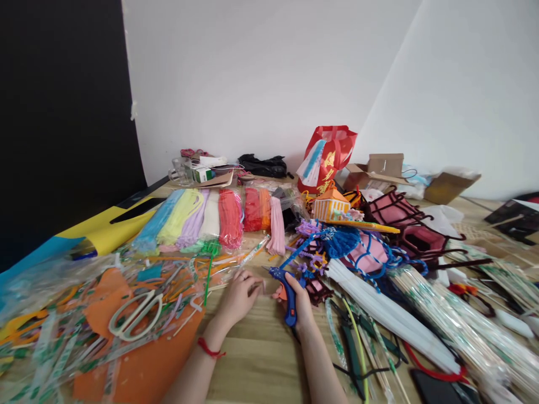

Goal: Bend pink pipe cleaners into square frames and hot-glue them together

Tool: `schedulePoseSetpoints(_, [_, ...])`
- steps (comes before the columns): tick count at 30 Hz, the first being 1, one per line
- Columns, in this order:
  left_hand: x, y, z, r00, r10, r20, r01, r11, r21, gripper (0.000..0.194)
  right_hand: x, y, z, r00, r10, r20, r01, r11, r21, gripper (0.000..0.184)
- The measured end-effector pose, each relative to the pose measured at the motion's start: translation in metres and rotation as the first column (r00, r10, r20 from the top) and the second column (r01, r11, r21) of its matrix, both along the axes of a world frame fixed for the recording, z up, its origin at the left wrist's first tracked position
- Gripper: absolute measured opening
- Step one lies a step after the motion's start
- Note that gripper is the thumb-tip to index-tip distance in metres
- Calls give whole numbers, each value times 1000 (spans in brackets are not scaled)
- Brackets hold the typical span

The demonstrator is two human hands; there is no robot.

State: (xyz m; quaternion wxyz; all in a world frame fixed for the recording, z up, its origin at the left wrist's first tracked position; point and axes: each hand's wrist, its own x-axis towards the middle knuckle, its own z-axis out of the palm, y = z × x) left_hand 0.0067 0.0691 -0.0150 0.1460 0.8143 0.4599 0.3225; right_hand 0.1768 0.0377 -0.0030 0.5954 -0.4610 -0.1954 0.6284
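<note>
My right hand [301,303] is wrapped round a blue hot glue gun [289,306], its nozzle pointing left toward my other hand. A small orange piece shows beside the gun, by my right fingers; whether they hold it I cannot tell. Low over the wooden table [248,359], my left hand [242,294] is closed in a pinch, with a red cord on its wrist. A thin pinkish sliver shows at its fingertips, too small to name. White-handled scissors [135,315] lie left of my left hand, on orange sheet scraps [143,359].
Bundles of coloured pipe cleaners [231,219] lie behind my hands. Pink and dark-red lantern-like crafts [396,207], a red bag [328,160] and wrapped wooden sticks [450,320] crowd the right. Green-handled pliers [351,350] lie close to my right forearm.
</note>
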Motion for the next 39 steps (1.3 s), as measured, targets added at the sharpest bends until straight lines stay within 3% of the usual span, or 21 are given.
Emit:
schedulePoseSetpoints(9, [1,0,0,1000,1,-10,-1,1000,12,16,-2,-3,4,992,6,128,-13,998,54,38])
schedulePoseSetpoints(29, [1,1,0,1000,-1,-5,1,1000,21,16,-2,-2,0,999,-20,-42,22,998,59,34])
schedulePoseSetpoints(39, [0,0,1,1000,-2,-5,2,1000,12,16,-3,-5,2,992,-26,124,17,997,78,43])
